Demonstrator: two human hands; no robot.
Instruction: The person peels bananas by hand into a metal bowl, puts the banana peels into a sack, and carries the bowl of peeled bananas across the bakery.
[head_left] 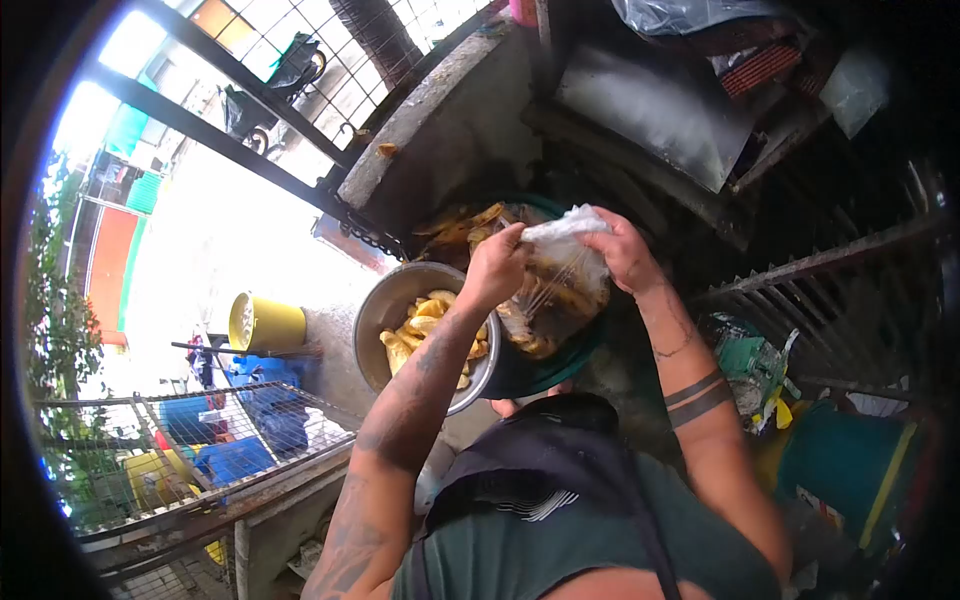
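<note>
My left hand (497, 268) and my right hand (625, 255) each pinch the gathered top of a clear plastic bag (566, 230). The bag is stretched between them. Brownish-yellow pieces that look like bananas or their peels (545, 300) show in or behind its lower part; I cannot tell which. Under the bag is a dark green tub (560, 376), with more brown-yellow peels (455, 228) toward its far side. Close by on the left, partly covered by my left forearm, a metal pot (366, 310) contains several peeled yellow bananas (402, 348).
Beyond the pot stands a yellow bucket (275, 325). A wire rack (240, 440) is at lower left, and a low concrete wall (440, 130) curves behind the tub. Metal bars (800, 285) and a green container (850, 465) lie to the right.
</note>
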